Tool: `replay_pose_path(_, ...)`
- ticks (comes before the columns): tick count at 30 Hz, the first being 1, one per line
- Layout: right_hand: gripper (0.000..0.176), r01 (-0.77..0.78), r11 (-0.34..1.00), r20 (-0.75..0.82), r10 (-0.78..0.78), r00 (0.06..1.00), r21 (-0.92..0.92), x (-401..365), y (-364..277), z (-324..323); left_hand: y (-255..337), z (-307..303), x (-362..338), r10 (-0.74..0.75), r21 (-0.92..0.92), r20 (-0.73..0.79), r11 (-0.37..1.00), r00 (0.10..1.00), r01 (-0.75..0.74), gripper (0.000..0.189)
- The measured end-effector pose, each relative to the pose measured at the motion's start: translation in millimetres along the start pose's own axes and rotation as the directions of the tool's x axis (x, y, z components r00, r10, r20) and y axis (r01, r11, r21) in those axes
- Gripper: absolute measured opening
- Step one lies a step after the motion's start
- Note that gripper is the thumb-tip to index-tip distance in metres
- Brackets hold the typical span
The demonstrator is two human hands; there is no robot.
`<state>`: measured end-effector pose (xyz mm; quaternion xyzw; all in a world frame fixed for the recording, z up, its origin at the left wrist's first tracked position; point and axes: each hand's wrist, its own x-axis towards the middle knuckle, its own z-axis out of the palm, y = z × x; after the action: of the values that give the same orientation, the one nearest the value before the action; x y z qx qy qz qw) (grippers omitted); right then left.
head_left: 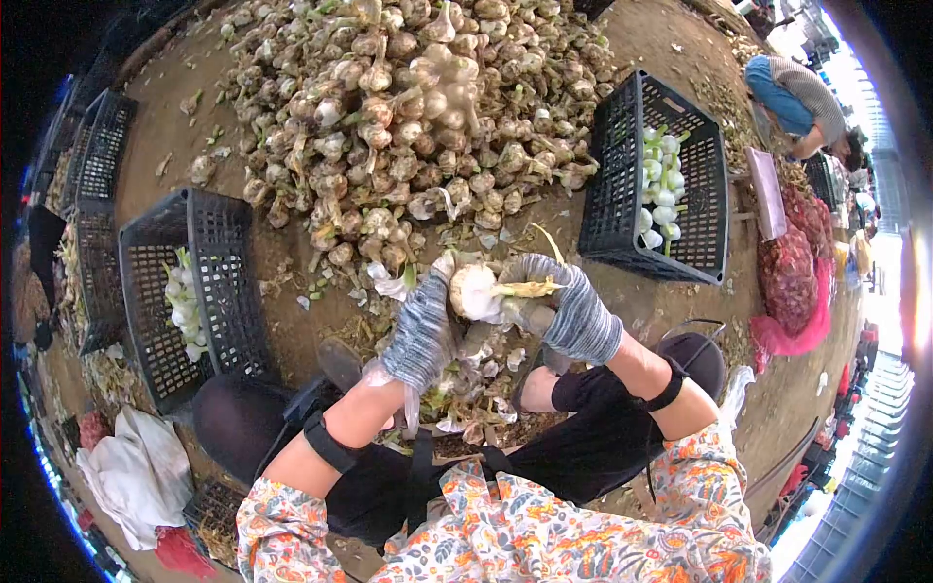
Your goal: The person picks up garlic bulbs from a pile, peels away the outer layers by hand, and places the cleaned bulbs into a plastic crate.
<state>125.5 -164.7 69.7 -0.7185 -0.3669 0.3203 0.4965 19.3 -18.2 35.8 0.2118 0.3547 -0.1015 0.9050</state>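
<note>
A garlic bulb (473, 291), pale with a dry yellowish stalk pointing right, is held up in front of me. My left hand (423, 325), in a grey striped knit glove, is closed on the bulb's left side. From the right, my right hand (580, 316), gloved alike, curls its fingers around the stalk end and loose skin. A thin dry strip sticks up above the right hand. Part of the right fingers' grip is hidden behind the stalk. Peeled skins (486, 374) lie on the ground below both hands.
A big heap of untrimmed garlic (389, 126) lies ahead. Black crates holding cleaned white bulbs stand at right (607, 209) and left (228, 282). Red mesh sacks (792, 272) lie far right, near a crouching person (792, 97). A white sack (136, 466) lies lower left.
</note>
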Motion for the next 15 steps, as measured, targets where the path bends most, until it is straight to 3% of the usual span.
replay_pose_path(2,0.025,-0.201,0.97,0.05,0.196,0.979,0.139,0,-4,2,4,4,-3,-0.073,-0.007,-0.029,0.997,0.997,0.073,0.045)
replay_pose_path(4,0.024,-0.147,0.96,0.021,0.146,0.989,0.236,4,-3,7,-13,-23,15,0.302,0.252,0.082,0.916,0.95,-0.312,0.041)
replay_pose_path(5,0.023,-0.244,0.906,0.036,0.247,0.968,0.345,7,-7,6,-17,-35,18,0.377,0.497,0.055,0.793,0.925,-0.353,0.035)
replay_pose_path(6,0.023,-0.334,0.83,0.061,0.344,0.937,0.447,9,-10,7,-22,-38,20,0.377,0.495,0.058,0.793,0.924,-0.355,0.035)
replay_pose_path(7,0.023,-0.329,0.817,0.021,0.363,0.932,0.473,9,-7,13,-27,-42,22,0.616,0.731,0.289,0.353,0.733,-0.585,0.034)
replay_pose_path(8,0.023,-0.329,0.818,0.019,0.364,0.931,0.472,8,-5,20,-30,-46,23,0.66,0.751,0.576,-0.195,0.482,-0.63,0.035)
replay_pose_path(9,0.021,-0.297,0.827,-0.069,0.373,0.925,0.477,6,-3,26,-23,-40,12,0.639,0.742,0.662,-0.483,0.391,-0.465,0.042)
replay_pose_path(10,0.02,-0.267,0.835,-0.156,0.381,0.911,0.481,5,-4,31,-17,-29,5,0.637,0.742,0.662,-0.482,0.395,-0.466,0.042)
replay_pose_path(11,0.02,-0.271,0.84,-0.166,0.386,0.907,0.47,5,-10,31,-11,-14,0,0.677,0.78,0.433,0.049,0.595,-0.624,0.046)
replay_pose_path(12,0.02,-0.27,0.84,-0.167,0.385,0.908,0.471,5,-5,31,-10,-2,-1,0.553,0.592,0.241,0.567,0.797,-0.573,0.05)
replay_pose_path(13,0.022,-0.223,0.855,-0.207,0.351,0.913,0.469,5,3,31,-18,5,-4,0.636,0.542,0.266,0.523,0.724,-0.658,0.056)
replay_pose_path(14,0.024,-0.177,0.867,-0.247,0.32,0.915,0.466,4,7,31,-16,7,-5,0.632,0.543,0.267,0.524,0.727,-0.656,0.056)
replay_pose_path(15,0.028,-0.236,0.82,-0.185,0.379,0.907,0.522,5,-11,28,-13,8,-5,0.693,0.646,0.334,0.326,0.639,-0.69,0.056)
